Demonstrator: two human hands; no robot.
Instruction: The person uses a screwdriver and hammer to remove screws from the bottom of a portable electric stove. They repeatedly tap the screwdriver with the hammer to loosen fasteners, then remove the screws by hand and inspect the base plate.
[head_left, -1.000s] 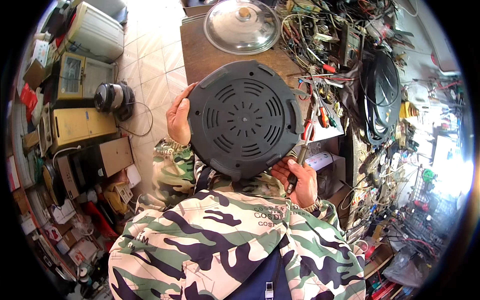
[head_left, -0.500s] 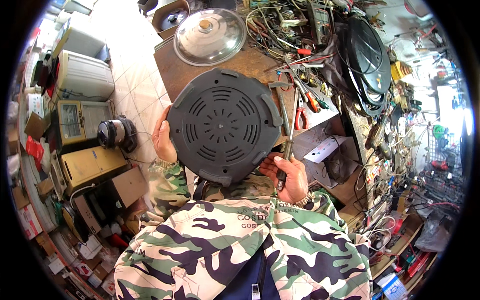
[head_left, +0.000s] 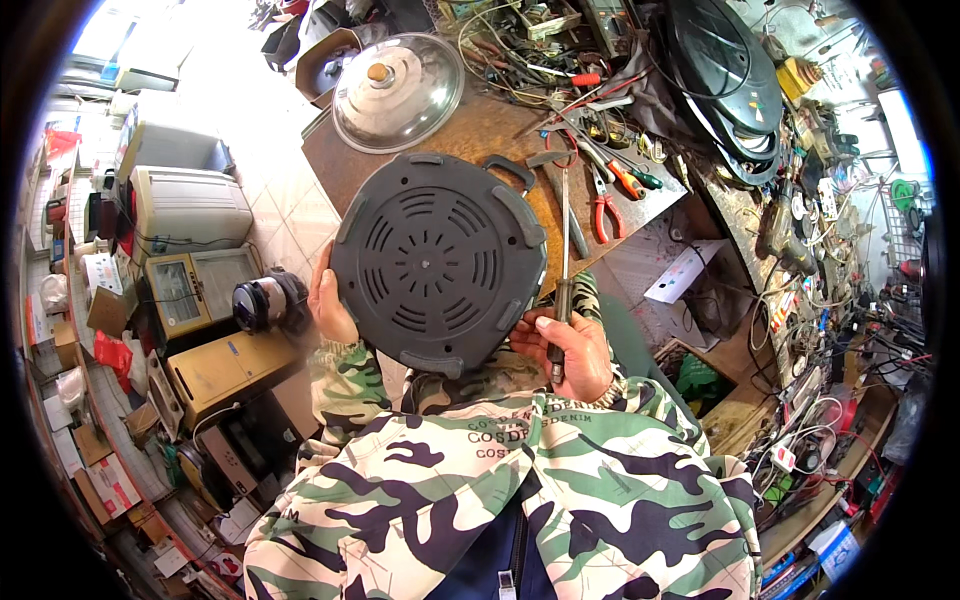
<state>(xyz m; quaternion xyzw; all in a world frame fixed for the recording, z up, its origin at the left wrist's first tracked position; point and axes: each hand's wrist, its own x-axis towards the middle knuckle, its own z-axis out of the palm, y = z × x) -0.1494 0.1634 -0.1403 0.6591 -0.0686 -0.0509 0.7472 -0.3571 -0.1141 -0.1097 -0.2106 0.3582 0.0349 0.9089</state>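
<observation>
Gripping the round black appliance base [head_left: 437, 260] by its edge at nine o'clock, my left hand [head_left: 328, 300] holds it underside up, tilted toward me over my lap. It covers the near edge of the brown workbench [head_left: 480, 135]. At five o'clock of the base my right hand [head_left: 566, 350] is clenched around a screwdriver [head_left: 563, 270], shaft pointing toward twelve. A metal lid [head_left: 397, 92] lies at twelve o'clock; red pliers [head_left: 605, 210] lie at two.
</observation>
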